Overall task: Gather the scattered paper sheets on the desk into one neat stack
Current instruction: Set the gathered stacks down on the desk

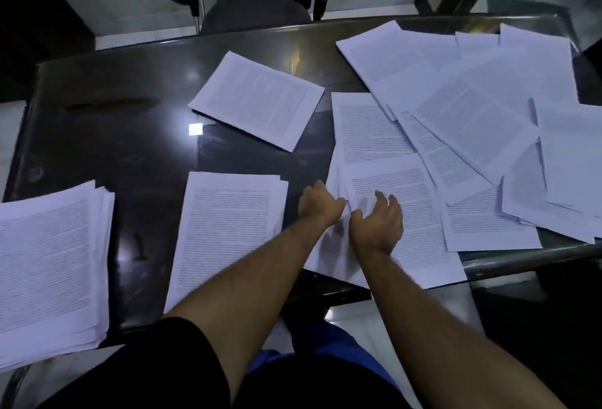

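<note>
Right now both hands are down on the same loose pile of printed sheets (391,213) near the front edge of the dark desk (114,122). The left hand (321,205) sits at the pile's left edge with its fingers tucked toward the paper — whether it has pinched a sheet or only presses on it I cannot tell. The right hand (379,226) rests over the middle of the top page, fingers loosely bent and spread, closed on nothing I can make out.

These pages lie with their long sides running away from the person, and directly under the fingers. A wider fan of overlapping papers (472,109) stretches off to the right and toward the far edge — nearer the right hand. A thick stack (49,262) sits at the far left, a thinner bundle (224,229) just left of the left hand, and a tilted one (257,99) farther back.

I'd judge the gathering barely half done.
</note>
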Motion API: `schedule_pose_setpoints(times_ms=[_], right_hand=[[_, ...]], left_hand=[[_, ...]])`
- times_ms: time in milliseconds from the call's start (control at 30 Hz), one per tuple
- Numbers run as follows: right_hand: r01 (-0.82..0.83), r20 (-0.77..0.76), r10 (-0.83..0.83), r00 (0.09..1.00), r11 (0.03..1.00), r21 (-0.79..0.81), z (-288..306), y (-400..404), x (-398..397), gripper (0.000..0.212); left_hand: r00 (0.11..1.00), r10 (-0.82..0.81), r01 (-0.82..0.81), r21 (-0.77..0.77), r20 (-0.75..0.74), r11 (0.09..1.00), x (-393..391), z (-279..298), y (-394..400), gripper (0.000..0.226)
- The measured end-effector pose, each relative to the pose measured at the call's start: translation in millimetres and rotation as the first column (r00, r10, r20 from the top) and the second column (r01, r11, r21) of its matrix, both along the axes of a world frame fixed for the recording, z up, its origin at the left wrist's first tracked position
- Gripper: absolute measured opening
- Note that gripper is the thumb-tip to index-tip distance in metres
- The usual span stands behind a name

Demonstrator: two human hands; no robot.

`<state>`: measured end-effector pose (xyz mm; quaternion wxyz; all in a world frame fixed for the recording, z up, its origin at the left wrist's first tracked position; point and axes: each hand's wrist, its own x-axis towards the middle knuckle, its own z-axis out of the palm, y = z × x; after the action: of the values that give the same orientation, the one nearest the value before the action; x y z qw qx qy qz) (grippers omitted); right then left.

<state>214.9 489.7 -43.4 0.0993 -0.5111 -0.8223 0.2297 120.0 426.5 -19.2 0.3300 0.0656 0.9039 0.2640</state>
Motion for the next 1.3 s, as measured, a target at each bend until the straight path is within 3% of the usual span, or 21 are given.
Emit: schedule_pose_setpoints(times_ms=[167, 500, 733, 833, 933, 1000, 1100, 1200, 1300], right_hand=[[-0.075, 0.029, 0.076, 0.997, 0.997, -0.034, -3, 27, 0, 0.062], [-0.126, 0.004, 0.126, 0.992, 0.991, -0.036, -16, 48, -9, 0.057], [-0.136, -0.165, 0.121, 0.979, 0.987, -0.085, -6, 28, -22, 0.063], [-0.076, -0.137, 0.055, 0.989, 0.985, -0.154, 1, 22, -34, 0.070], [-0.042, -0.089, 0.022, 0.996, 0.972, -0.230, 10, 21, -44, 0.077], [-0.030, -0.099, -0.010, 0.995, 0.918, -0.395, 13, 22, -48, 0.071], [-0.055, -0.174, -0.094, 0.980, 0.716, -0.696, 15, 13, -53, 0.043], [-0.083, -0.207, -0.164, 0.965, 0.556, -0.827, 14, 0, -52, 0.021], [-0.096, -0.215, -0.229, 0.949, 0.440, -0.893, 18, -10, -51, 0.021]], left_hand=[[0.994, 0.097, -0.099, 0.045, 0.046, 0.994, -11, -4, 29, 0.041], [0.964, 0.253, -0.263, 0.146, 0.079, 0.954, -29, -11, 69, 0.028], [0.862, 0.408, -0.493, 0.309, 0.302, 0.813, -55, -6, 2, 0.018], [0.828, 0.436, -0.542, 0.306, 0.352, 0.783, -77, 2, -38, 0.027], [0.789, 0.442, -0.584, 0.301, 0.426, 0.754, -97, 8, -73, 0.020], [0.770, 0.439, -0.606, 0.316, 0.463, 0.730, -104, 11, -88, 0.010], [0.730, 0.464, -0.656, 0.323, 0.501, 0.682, -112, 6, -108, 0.020], [0.690, 0.512, -0.705, 0.317, 0.511, 0.634, -115, 1, -117, 0.027], [0.709, 0.496, -0.689, 0.346, 0.501, 0.637, -114, 4, -118, 0.022]])
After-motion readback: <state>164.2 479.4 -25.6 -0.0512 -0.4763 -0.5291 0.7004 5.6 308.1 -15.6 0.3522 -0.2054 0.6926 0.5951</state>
